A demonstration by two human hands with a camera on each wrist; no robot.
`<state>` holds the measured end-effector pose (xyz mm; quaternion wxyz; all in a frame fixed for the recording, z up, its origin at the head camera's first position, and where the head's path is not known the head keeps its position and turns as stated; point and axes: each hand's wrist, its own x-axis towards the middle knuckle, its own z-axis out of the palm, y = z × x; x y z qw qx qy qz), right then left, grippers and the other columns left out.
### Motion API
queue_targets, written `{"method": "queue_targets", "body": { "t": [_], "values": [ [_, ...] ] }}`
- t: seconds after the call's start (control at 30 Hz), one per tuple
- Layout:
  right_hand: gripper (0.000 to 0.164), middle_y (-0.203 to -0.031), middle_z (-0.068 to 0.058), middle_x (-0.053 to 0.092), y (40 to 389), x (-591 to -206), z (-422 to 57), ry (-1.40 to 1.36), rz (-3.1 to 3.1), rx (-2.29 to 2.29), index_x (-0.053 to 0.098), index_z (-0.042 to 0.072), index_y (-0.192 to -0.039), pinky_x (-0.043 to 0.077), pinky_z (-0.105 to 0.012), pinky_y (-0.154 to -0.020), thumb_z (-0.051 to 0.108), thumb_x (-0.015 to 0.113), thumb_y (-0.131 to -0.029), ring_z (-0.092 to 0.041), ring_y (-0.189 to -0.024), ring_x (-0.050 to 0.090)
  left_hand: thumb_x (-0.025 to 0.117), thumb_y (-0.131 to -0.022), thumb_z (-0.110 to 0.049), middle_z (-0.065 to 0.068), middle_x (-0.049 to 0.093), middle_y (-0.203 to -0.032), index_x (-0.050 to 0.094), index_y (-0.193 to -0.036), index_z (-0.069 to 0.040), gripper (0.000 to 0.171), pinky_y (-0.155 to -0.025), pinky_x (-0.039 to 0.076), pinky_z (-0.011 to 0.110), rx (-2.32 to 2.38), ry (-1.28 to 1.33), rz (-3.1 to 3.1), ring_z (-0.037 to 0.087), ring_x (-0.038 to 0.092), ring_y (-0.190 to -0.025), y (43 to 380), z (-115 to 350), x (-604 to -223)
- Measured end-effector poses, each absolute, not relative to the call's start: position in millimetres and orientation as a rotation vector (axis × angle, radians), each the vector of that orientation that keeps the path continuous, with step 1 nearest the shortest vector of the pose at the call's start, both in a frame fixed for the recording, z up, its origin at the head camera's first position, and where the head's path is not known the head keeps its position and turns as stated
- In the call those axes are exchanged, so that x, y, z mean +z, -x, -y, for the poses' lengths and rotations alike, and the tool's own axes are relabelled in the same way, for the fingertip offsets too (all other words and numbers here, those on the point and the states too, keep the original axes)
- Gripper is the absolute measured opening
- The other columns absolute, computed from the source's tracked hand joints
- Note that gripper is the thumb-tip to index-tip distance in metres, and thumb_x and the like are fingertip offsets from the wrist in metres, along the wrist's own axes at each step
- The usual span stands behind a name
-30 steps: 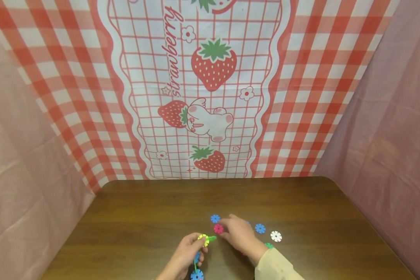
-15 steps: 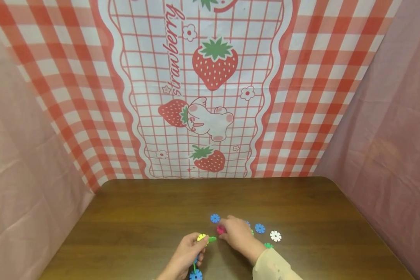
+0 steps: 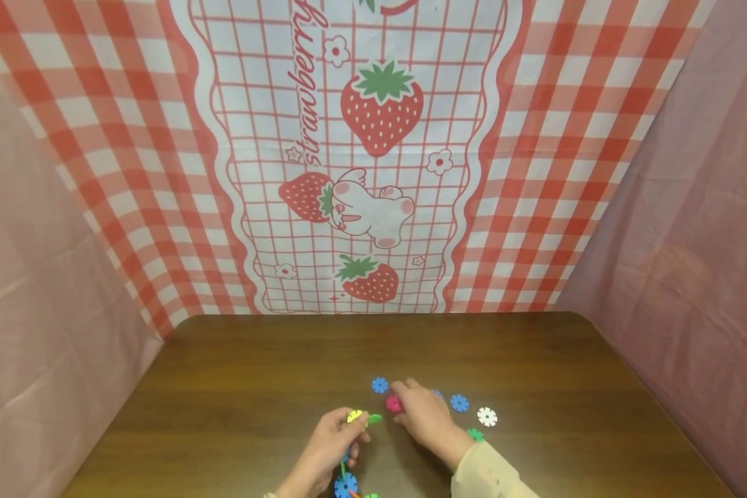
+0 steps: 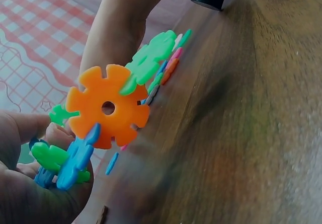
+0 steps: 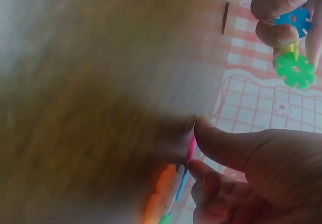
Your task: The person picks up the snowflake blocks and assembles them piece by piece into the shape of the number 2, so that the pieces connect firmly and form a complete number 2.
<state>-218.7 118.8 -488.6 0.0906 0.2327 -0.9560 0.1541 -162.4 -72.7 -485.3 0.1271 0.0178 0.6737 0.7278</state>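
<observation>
My left hand (image 3: 326, 446) pinches a yellow notched disc (image 3: 356, 416) with thumb and fingers. A green disc (image 3: 375, 418) sticks out from it to the right. More joined discs form a chain below that hand: a blue disc (image 4: 75, 161), a large-looking orange disc (image 4: 90, 116) and a light green disc (image 4: 151, 58) show in the left wrist view. My right hand (image 3: 428, 415) is at a pink disc (image 3: 393, 403) on the table. In the right wrist view, thumb and a finger hold the pink disc (image 5: 191, 147) by its edges.
Loose discs lie near my right hand: a blue disc (image 3: 380, 385) behind the pink one, another blue disc (image 3: 459, 402), a white disc (image 3: 487, 416) and a green disc (image 3: 475, 434). Checked strawberry cloth (image 3: 380, 207) hangs behind the wooden table (image 3: 255, 360).
The pink disc has shifted slightly right, away from the blue one, with my right fingers at it. My left hand keeps its hold on the chain and has barely moved.
</observation>
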Motion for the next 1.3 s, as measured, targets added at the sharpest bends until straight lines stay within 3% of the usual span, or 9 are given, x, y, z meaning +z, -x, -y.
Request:
{"method": "queue_targets", "body": {
  "t": [0.2,0.43,0.53,0.67,0.83,1.0,1.13,1.3],
  "values": [
    [0.028,-0.076,0.003,0.05,218.5,-490.3,-121.5,-0.667,2.851,0.434,0.061,0.013,-0.085,0.045,-0.031,-0.05,0.019,0.085,-0.072,-0.016,-0.061,0.053,0.059,-0.098,-0.023,0.001,0.062,-0.073,0.057,-0.1,0.007,0.03,-0.043,0.039,0.017,2.11,-0.061,-1.957,0.005,0.045,-0.049,163.1,72.9,-485.5],
    [0.035,-0.086,-0.002,0.059,221.7,-488.4,-121.4,-0.703,2.887,0.487,0.063,0.014,-0.104,0.049,-0.036,-0.055,0.022,0.082,-0.076,-0.02,-0.069,0.059,0.06,-0.097,-0.023,0.001,0.062,-0.072,0.057,-0.098,0.006,0.029,-0.043,0.039,0.017,2.108,-0.06,-1.952,0.005,0.044,-0.048,164.3,71.5,-485.1],
    [0.026,-0.083,0.001,0.054,221.5,-487.2,-122.1,-0.75,2.889,0.491,0.063,0.016,-0.096,0.045,-0.03,-0.052,0.021,0.081,-0.078,-0.014,-0.065,0.054,0.06,-0.097,-0.023,0.001,0.062,-0.073,0.057,-0.098,0.005,0.028,-0.043,0.039,0.017,2.105,-0.057,-1.953,0.006,0.044,-0.049,164.5,70.9,-485.3],
    [0.029,-0.074,0.006,0.048,220.2,-485.2,-123.8,-0.742,2.891,0.509,0.057,0.017,-0.087,0.038,-0.025,-0.049,0.018,0.083,-0.075,-0.009,-0.06,0.047,0.06,-0.097,-0.023,0.001,0.062,-0.073,0.058,-0.098,0.004,0.028,-0.043,0.039,0.017,2.105,-0.053,-1.962,0.006,0.045,-0.049,164.8,70.5,-485.5],
    [0.031,-0.068,0.009,0.056,216.2,-481.7,-126.8,-0.664,2.861,0.548,0.056,0.019,-0.083,0.04,-0.028,-0.05,0.019,0.085,-0.072,-0.01,-0.06,0.051,0.06,-0.097,-0.023,0.004,0.066,-0.076,0.058,-0.1,0.004,0.028,-0.043,0.039,0.017,2.108,-0.054,-1.972,0.006,0.044,-0.049,165.1,69.8,-484.4],
    [0.014,-0.078,0.005,0.067,208.6,-479.3,-132.4,-0.626,2.851,0.764,0.062,0.016,-0.091,0.048,-0.03,-0.058,0.014,0.074,-0.085,-0.012,-0.065,0.059,0.059,-0.098,-0.023,0.009,0.07,-0.082,0.058,-0.104,0.005,0.028,-0.043,0.039,0.017,2.106,-0.057,-1.97,0.005,0.044,-0.05,164.3,69.1,-483.6],
    [0.005,-0.088,-0.003,0.07,201.5,-478.5,-140.1,-0.677,2.848,1.07,0.056,0.011,-0.095,0.047,-0.024,-0.047,0.01,0.061,-0.095,-0.006,-0.05,0.055,0.059,-0.098,-0.024,0.008,0.07,-0.083,0.058,-0.105,0.005,0.03,-0.043,0.039,0.017,2.099,-0.064,-1.971,0.005,0.045,-0.05,164.2,67.9,-483.4],
    [0.006,-0.09,-0.007,0.071,193.6,-477.4,-148.0,-0.712,2.745,1.37,0.058,0.011,-0.093,0.046,-0.024,-0.04,0.015,0.061,-0.096,-0.005,-0.043,0.051,0.059,-0.098,-0.024,0.009,0.07,-0.083,0.059,-0.106,0.007,0.032,-0.043,0.04,0.016,2.101,-0.077,-1.969,0.004,0.045,-0.049,164.8,65.9,-483.4]
  ]
}}
